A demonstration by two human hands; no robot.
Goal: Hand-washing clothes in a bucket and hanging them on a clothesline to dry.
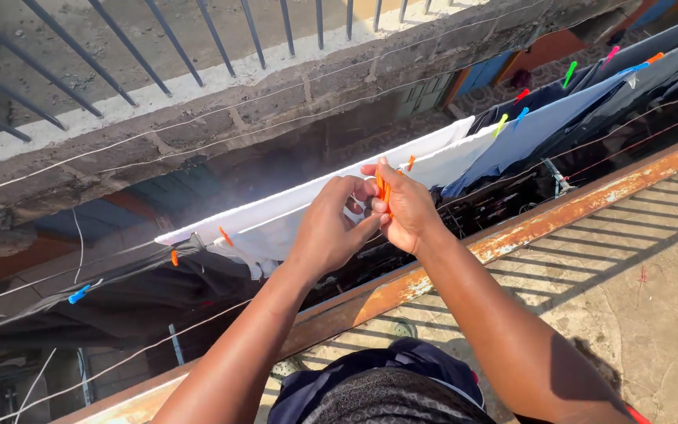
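Dark bundled cloth (390, 389) is lying closest, below both arms. Right hand (406, 208) is pinching orange pegs (382, 188) in a tight grip; left hand (331, 228) is closing on them, above the white sheet (292, 212) on the line.

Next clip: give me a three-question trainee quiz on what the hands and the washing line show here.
1. True or false: both hands are together at the white cloth on the line.
2. What colour is the clothes peg pinched in the right hand? A) green B) orange C) blue
3. Fill in: to the left of the white cloth hangs a ______ garment, pinned with an orange peg and a blue peg.

Key
1. True: the left hand meets the right hand at the cloth's upper edge.
2. B, orange.
3. Dark (black).
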